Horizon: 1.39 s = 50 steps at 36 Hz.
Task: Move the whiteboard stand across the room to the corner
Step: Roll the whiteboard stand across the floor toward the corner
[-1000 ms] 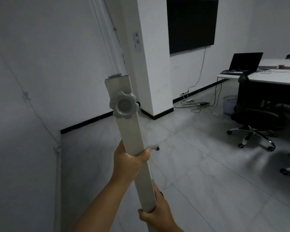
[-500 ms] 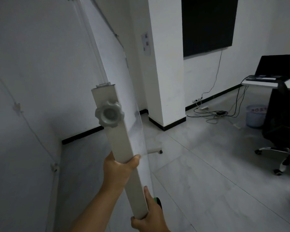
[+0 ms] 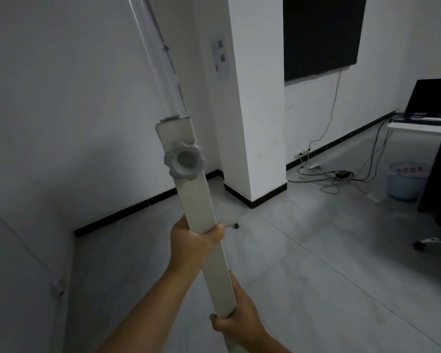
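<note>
Head view: both hands are clamped on the whiteboard stand (image 3: pixel 206 240), on its grey upright post; left hand (image 3: pixel 192 242) grasps it below the knob (image 3: pixel 183 160), right hand (image 3: pixel 236 318) wraps it lower down; the post leans left, right up against the wall (image 3: pixel 61 103). The corner (image 3: pixel 75 231) looks close, so I'd say mostly there; what's left is nudging it in and letting go. Cables (image 3: pixel 339 177) and a bin (image 3: pixel 405 180) sit well off right.
</note>
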Motion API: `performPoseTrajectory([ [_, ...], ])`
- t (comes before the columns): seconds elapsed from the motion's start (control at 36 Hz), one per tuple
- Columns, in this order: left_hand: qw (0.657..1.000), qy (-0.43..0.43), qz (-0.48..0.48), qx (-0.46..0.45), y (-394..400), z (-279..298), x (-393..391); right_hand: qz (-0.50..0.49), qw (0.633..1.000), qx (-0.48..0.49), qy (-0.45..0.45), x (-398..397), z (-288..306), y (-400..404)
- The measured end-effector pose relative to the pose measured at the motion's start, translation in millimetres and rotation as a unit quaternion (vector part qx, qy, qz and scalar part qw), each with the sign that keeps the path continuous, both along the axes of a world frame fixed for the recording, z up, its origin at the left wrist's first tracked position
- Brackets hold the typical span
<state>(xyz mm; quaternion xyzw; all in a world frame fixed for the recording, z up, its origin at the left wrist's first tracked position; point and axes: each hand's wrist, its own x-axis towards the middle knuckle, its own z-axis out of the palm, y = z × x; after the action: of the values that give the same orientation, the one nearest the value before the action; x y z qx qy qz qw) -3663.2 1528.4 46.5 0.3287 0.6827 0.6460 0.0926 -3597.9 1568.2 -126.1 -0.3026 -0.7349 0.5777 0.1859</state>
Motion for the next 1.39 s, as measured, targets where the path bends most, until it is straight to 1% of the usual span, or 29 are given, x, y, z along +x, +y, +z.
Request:
performPoseTrajectory([
  [0.17, 1.000, 0.003, 0.011, -0.008, 56.8, 0.3, -79.1, 0.003, 1.000, 0.009, -0.006, -82.0, -4.1, 57.6],
  [0.31, 1.000, 0.002, 0.022, -0.022, 97.0, 3.4, -144.4, 0.005, 1.000, 0.009, -0.008, -143.4, 5.5, 97.5],
  [0.39, 1.000, -0.005, 0.026, -0.013, 118.8, 4.3, -184.5, 0.011, 1.000, 0.011, -0.013, -184.1, 5.8, 119.5],
  [0.44, 1.000, -0.010, 0.025, -0.012, 132.0, 5.1, -211.5, 0.015, 1.000, -0.004, -0.015, -211.1, 5.2, 131.4],
  [0.58, 1.000, 0.006, 0.029, -0.009, 164.2, 3.9, -280.3, 0.009, 1.000, -0.009, -0.013, -282.4, 1.4, 162.1],
  [0.64, 0.999, 0.013, 0.029, -0.005, 176.2, 2.0, -310.3, 0.004, 0.999, -0.029, -0.015, -314.3, -1.6, 176.1],
  [0.69, 1.000, 0.017, 0.023, -0.005, 188.2, 1.1, -340.4, 0.004, 0.997, -0.081, -0.003, -345.2, 1.9, 189.8],
  [0.72, 1.000, 0.020, 0.022, -0.006, 193.7, 1.2, -354.7, 0.002, 0.996, -0.090, -0.006, -358.6, 5.5, 194.6],
  [0.89, 1.000, 0.021, 0.009, -0.020, 219.6, 2.4, -440.2, -0.040, 0.999, -0.021, -0.020, -440.5, 8.7, 213.9],
  [0.94, 1.000, 0.017, 0.005, -0.018, 226.2, 2.5, -466.9, -0.047, 0.998, -0.033, -0.011, -466.5, 9.7, 219.9],
  [1.06, 1.000, 0.012, 0.003, -0.015, 240.1, 1.4, -515.6, -0.041, 0.999, -0.015, -0.009, -512.7, 3.9, 230.7],
  [1.39, 1.000, 0.003, -0.022, -0.009, 270.7, -0.2, -652.8, -0.064, 0.998, -0.009, 0.019, -647.6, -5.6, 258.3],
])
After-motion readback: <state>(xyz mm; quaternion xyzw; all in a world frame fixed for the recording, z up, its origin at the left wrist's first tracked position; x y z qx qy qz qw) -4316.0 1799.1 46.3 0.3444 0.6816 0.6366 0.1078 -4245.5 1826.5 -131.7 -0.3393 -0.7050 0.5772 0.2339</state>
